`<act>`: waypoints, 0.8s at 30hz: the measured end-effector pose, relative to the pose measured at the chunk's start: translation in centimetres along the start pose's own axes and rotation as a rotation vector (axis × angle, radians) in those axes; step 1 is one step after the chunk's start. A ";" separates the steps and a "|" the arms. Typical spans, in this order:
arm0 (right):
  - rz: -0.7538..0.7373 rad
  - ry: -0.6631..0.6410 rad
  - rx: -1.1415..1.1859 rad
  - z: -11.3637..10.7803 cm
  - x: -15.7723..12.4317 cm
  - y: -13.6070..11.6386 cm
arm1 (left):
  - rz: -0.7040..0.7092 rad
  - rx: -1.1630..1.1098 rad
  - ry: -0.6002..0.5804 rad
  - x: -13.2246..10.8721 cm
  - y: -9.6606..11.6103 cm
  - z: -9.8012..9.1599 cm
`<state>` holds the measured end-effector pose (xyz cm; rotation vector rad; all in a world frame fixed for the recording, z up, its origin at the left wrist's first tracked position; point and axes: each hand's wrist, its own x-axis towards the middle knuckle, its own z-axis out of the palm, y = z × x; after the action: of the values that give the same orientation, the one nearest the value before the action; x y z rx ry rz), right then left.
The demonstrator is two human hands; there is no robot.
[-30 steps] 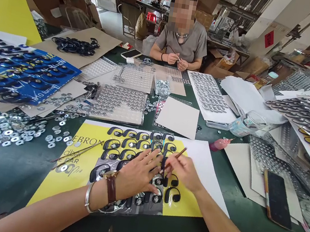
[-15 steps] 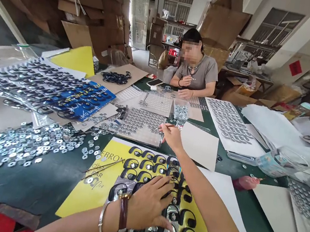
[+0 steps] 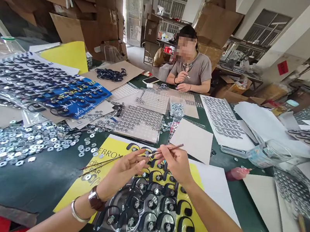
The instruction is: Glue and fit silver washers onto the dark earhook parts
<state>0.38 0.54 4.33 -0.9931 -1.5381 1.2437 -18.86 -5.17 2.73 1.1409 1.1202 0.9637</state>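
Observation:
My left hand (image 3: 122, 171) is raised over the sheet, its thumb and fingers closing on a small shiny metal piece (image 3: 147, 154). My right hand (image 3: 175, 164) pinches a thin brown stick-like tool (image 3: 176, 146), whose tip meets the metal piece at my left fingertips. Beneath both hands lies a yellow printed sheet (image 3: 72, 193) bearing rows of black ear-hook pieces (image 3: 169, 222) under clear film, many with a small metal part in the round end. Just beyond stands a flat tray (image 3: 139, 123) of small round metal pieces, part of its right side bare.
Loose metal washers (image 3: 20, 149) spread across the left. Thin pointed tools (image 3: 103, 164) lie on the sheet's left part. A grey card (image 3: 194, 140), a red squeeze bottle (image 3: 237, 173) and a clear tub (image 3: 269, 153) stand right. Opposite sits a person (image 3: 193, 67) holding a thin tool.
My right hand has drawn back from the tray to above the sheet with its tool. My left hand has lifted off the ear-hook pieces and come up to the tool's tip.

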 end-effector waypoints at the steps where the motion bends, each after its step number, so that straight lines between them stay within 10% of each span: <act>1: 0.013 0.005 0.023 0.1 -1.4 -0.2 | -0.020 -0.054 -0.015 -0.1 0.0 0.5; 10: -0.050 0.084 0.060 -1.4 -9.1 0.4 | -0.133 -0.029 -0.178 -1.8 -0.8 3.3; 18: -0.239 0.139 -0.191 -2.4 -10.1 1.3 | -0.129 0.082 -0.209 -2.3 -1.5 3.4; 24: -0.318 0.247 -0.568 -5.1 -8.7 3.6 | 0.328 0.802 0.151 -2.0 -1.1 -1.6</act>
<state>7.81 -5.72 -0.10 -1.1453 -1.8002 0.4449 -20.82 -7.03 1.94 1.9682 1.5353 0.8682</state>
